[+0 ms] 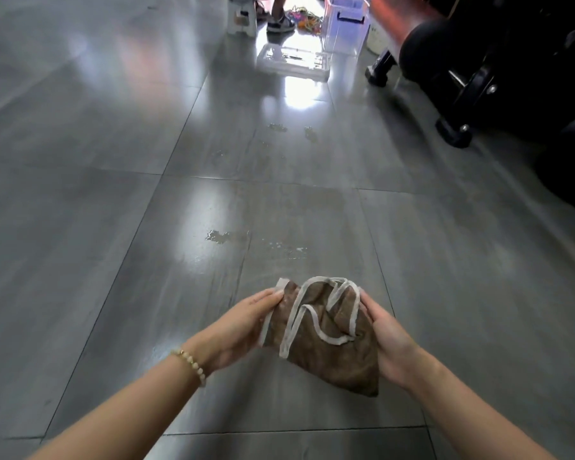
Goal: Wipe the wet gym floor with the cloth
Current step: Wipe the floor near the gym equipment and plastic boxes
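The floor point(97, 194) of grey tiles runs wide and bare to the left and ahead of the grips. On the right a black machine point(472, 81) stands on its feet along the edge. At the far end are a clear bin point(346, 28), a clear tray point(294, 63) lying flat just before it, a stool point(243, 19) and someone's shoe point(281, 23). A puddle point(226, 236) lies on the tiles just ahead of the cloth, with drops point(278, 127) farther on, short of the tray. The cloth point(332, 343) is low in the middle, bunched between both grips over the floor. It is brown and crumpled, with a pale hem looping across its top. The left grip point(243, 323) pinches its left edge, thumb on top. The right grip point(390, 340) curls round its right side. A bead bracelet point(190, 361) circles the left wrist.
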